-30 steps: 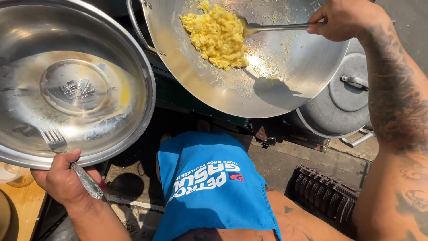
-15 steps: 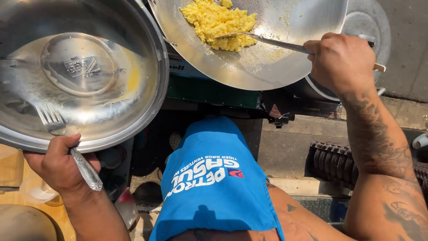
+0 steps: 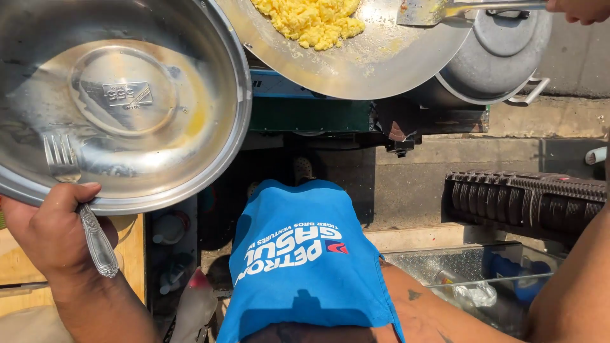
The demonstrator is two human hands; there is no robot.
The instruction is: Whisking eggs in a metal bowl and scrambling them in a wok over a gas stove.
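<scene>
Left hand [image 3: 47, 232], near left: closed around the rim of a large round shiny steel bowl [image 3: 121, 101], the thumb pinning the handle of a silver metal fork [image 3: 79, 197] against the rim. The fork's tines lie inside the bowl, its ornate handle end projecting down past the hand. The bowl is held tilted toward the viewer; its inside shows a thin yellowish smear.

Right hand [image 3: 581, 9], far right corner: only partly in frame, closed on the handle of a flat metal spatula [image 3: 438, 9]. The spatula's blade rests inside a wide round steel wok [image 3: 362, 57], right of a heap of yellow scrambled egg [image 3: 311, 19] lying in the far part of the pan. The wok sits just right of the bowl, the two rims close together.

Behind and right of the wok: a grey aluminium pot with lid and side handle [image 3: 502, 57]. Below the wok: a dark green stove body [image 3: 311, 114]. Centre near: a bright blue cloth apron [image 3: 305, 254] over the person's lap. Right: a black ribbed plastic crate [image 3: 527, 200] on the concrete floor [image 3: 406, 184]. Near left: a pale wooden table [image 3: 130, 248] edge.
</scene>
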